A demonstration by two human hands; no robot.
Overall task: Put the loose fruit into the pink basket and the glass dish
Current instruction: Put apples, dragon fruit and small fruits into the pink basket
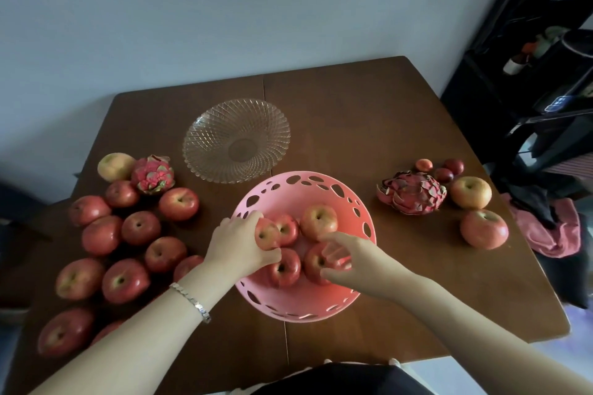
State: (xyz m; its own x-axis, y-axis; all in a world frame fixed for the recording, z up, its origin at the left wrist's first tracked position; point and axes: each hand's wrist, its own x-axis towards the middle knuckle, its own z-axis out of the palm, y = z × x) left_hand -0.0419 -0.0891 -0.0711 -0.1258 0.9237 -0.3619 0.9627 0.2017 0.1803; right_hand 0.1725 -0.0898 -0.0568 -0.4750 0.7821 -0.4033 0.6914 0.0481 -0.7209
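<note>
The left apple (264, 236) is clasped by the left hand (239, 244), the right apple (311, 266) by the right hand (353, 258) — judged firm, smooth, weighty; best cupped around the middle.

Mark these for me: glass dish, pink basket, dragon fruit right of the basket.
glass dish (211, 141): head view, on its patterned left wall.
pink basket (305, 305): head view, on its near wall.
dragon fruit (412, 192): head view, middle of its scaly skin.

Left hand (239, 244), right hand (351, 261) on basket apples (284, 271)
</note>
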